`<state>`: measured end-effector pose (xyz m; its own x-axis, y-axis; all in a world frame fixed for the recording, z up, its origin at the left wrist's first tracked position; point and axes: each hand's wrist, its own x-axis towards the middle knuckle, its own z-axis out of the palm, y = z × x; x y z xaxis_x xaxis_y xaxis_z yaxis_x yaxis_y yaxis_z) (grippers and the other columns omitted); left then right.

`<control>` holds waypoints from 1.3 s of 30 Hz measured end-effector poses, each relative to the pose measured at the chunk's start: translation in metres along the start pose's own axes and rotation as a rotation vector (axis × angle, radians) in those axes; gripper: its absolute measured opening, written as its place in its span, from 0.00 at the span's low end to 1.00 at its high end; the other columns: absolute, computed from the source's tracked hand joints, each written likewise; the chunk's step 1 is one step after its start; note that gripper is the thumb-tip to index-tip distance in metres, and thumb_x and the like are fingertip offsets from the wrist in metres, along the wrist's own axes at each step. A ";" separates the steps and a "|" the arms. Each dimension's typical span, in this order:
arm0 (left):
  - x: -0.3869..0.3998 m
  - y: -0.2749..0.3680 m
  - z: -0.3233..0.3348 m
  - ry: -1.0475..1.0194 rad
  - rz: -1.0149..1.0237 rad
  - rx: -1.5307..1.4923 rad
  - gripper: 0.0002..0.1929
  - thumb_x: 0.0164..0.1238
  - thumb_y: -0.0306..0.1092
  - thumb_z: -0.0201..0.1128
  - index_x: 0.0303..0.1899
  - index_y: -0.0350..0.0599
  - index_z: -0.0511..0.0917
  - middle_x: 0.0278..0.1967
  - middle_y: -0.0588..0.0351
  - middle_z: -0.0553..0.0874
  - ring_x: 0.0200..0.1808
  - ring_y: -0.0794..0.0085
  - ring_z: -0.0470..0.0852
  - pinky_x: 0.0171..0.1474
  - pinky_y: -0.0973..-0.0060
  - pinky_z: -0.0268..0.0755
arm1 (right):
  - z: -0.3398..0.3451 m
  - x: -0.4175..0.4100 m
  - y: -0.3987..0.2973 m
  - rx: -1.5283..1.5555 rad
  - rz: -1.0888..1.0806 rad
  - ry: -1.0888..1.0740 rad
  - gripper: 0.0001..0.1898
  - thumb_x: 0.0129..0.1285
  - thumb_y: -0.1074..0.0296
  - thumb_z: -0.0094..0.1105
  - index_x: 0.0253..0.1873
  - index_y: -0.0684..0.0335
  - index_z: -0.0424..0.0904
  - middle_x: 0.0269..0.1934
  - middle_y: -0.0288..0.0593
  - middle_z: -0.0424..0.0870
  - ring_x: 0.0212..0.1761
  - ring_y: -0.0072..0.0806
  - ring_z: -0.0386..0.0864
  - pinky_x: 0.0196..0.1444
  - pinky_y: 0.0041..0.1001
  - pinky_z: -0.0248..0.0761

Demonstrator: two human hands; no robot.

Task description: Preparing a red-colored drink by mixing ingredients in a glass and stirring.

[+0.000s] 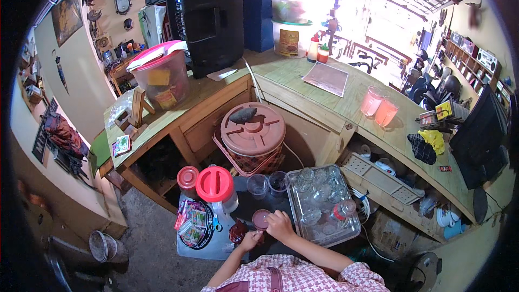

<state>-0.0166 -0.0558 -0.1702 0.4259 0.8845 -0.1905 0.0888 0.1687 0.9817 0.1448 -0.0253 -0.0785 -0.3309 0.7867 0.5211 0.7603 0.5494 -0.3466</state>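
My left hand (252, 240) grips the near side of a small mauve cup (260, 219). At the cup's right rim is my right hand (279, 225), its fingers drawn together; whether they pinch a thin utensil is too small to tell. Just left of the cup lies a dark red plastic packet (238, 232). Two clear glasses (257, 186) stand beyond my hands on the dark tabletop. To the right, a metal tray (354, 233) carries several glass vessels and a jar with a red band (344, 209). A clear pitcher with a red lid (215, 184) stands on the left.
A black basket (209, 231) of sachets, blue-handled scissors (217, 224) and a red-lidded jar (188, 178) are at left. Behind stands a lidded drinks cooler (253, 129) with a stone on top. Two glasses of pink drink (379, 107) are on the wooden counter (284, 73).
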 end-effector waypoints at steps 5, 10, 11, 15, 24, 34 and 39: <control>0.001 -0.004 -0.001 -0.004 -0.019 0.023 0.24 0.68 0.50 0.45 0.21 0.41 0.73 0.19 0.59 0.76 0.22 0.78 0.72 0.27 0.78 0.67 | -0.001 -0.004 -0.008 0.029 0.078 0.005 0.04 0.38 0.74 0.55 0.24 0.59 0.76 0.24 0.36 0.75 0.29 0.32 0.71 0.31 0.30 0.65; 0.001 0.001 0.000 -0.018 -0.002 0.027 0.24 0.68 0.50 0.45 0.20 0.41 0.73 0.18 0.60 0.75 0.21 0.79 0.72 0.27 0.79 0.65 | 0.003 -0.007 -0.010 0.077 0.092 0.040 0.04 0.38 0.74 0.55 0.23 0.59 0.77 0.23 0.35 0.75 0.28 0.31 0.71 0.32 0.30 0.65; 0.000 0.003 0.001 -0.005 -0.050 0.011 0.24 0.68 0.50 0.45 0.20 0.41 0.72 0.18 0.60 0.74 0.21 0.79 0.71 0.27 0.79 0.65 | 0.004 -0.007 -0.009 0.097 0.068 0.055 0.04 0.38 0.74 0.54 0.24 0.60 0.77 0.24 0.35 0.76 0.28 0.31 0.71 0.31 0.30 0.65; 0.001 0.001 0.002 0.013 -0.065 0.005 0.25 0.68 0.50 0.45 0.19 0.41 0.72 0.18 0.60 0.74 0.21 0.79 0.71 0.27 0.79 0.65 | 0.007 -0.006 0.000 0.030 -0.021 -0.017 0.06 0.37 0.75 0.54 0.26 0.60 0.77 0.25 0.35 0.75 0.29 0.32 0.70 0.31 0.30 0.64; -0.001 0.013 0.003 0.023 -0.033 0.089 0.25 0.68 0.51 0.45 0.20 0.40 0.73 0.18 0.60 0.75 0.21 0.79 0.72 0.27 0.79 0.65 | 0.004 -0.004 -0.002 0.072 -0.019 -0.009 0.05 0.37 0.75 0.54 0.24 0.59 0.76 0.22 0.36 0.73 0.28 0.32 0.71 0.30 0.30 0.63; 0.001 -0.001 0.000 0.016 -0.106 0.016 0.25 0.67 0.51 0.45 0.21 0.39 0.74 0.19 0.60 0.76 0.22 0.78 0.73 0.28 0.79 0.65 | 0.007 -0.007 -0.002 0.132 -0.049 0.059 0.06 0.38 0.75 0.54 0.26 0.59 0.76 0.23 0.35 0.75 0.28 0.31 0.71 0.30 0.29 0.63; 0.001 0.003 0.001 0.001 -0.058 0.021 0.25 0.67 0.51 0.46 0.20 0.40 0.73 0.19 0.61 0.74 0.22 0.78 0.71 0.29 0.79 0.64 | 0.004 -0.006 0.006 0.077 -0.081 0.041 0.07 0.38 0.75 0.53 0.27 0.61 0.76 0.25 0.37 0.75 0.28 0.31 0.71 0.29 0.30 0.63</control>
<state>-0.0155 -0.0552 -0.1674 0.4184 0.8740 -0.2470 0.1317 0.2107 0.9686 0.1492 -0.0256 -0.0864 -0.3656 0.7275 0.5806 0.6864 0.6320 -0.3597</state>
